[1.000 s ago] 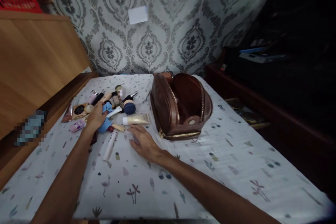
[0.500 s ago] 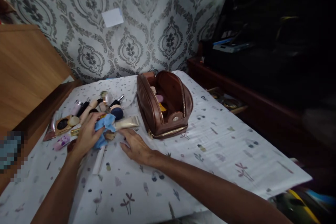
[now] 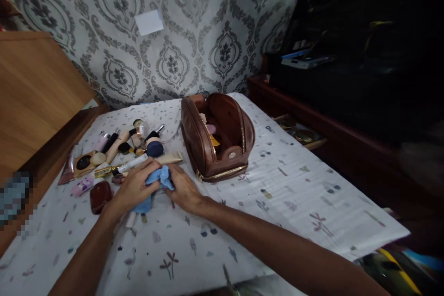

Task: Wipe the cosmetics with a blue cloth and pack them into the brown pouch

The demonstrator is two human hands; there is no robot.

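Note:
A crumpled blue cloth (image 3: 157, 180) is bunched in my left hand (image 3: 133, 187), whose fingers are closed over it above the table. Close against its right side is my right hand (image 3: 183, 189), fingers curled; whatever they grip is hidden by the cloth and the hand. Just behind my hands lies a cream squeeze tube (image 3: 169, 157). A white tube (image 3: 131, 219) pokes out below the cloth. Beside my left wrist rests a dark red glossy case (image 3: 101, 196). To the right stands an unzipped brown toiletry bag (image 3: 194, 141) with several small items inside.
Several cosmetics spread over the left of the table, including a navy-lidded jar (image 3: 154, 148), a purple-patterned item (image 3: 82, 186) and a gold-coloured tube (image 3: 104, 171). A printed white cloth (image 3: 284, 212) covers the table. Patterned wallpaper (image 3: 208, 32) stands behind, wooden furniture (image 3: 38, 74) at left.
My left hand has moved right and slightly down with the blue cloth, uncovering the dark red case. My right hand has shifted slightly right and now meets the cloth, its fingers more curled.

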